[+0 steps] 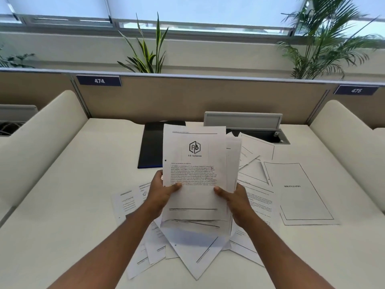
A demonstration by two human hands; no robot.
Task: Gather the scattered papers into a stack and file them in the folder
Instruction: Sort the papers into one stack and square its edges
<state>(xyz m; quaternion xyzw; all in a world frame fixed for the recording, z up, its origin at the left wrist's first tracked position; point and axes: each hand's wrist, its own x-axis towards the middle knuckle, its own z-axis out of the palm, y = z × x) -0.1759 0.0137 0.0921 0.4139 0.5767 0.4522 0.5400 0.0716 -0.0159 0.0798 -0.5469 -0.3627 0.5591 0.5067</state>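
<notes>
I hold a bundle of white printed papers [194,163] upright above the desk, its top sheet showing a hexagon logo and text. My left hand [161,191] grips the bundle's lower left edge and my right hand [233,198] grips its lower right edge. Loose sheets [193,251] lie fanned on the desk under my hands. A sheet headed "BIBLIOGRAPHY" [300,195] lies flat to the right. A dark closed folder [152,147] lies at the back of the desk, partly hidden behind the bundle.
The white desk [62,205] has curved cream side dividers [41,130] on both sides and a beige back partition [187,97]. An open cable tray with a raised grey lid [243,119] sits at the back right. Plants stand behind the partition.
</notes>
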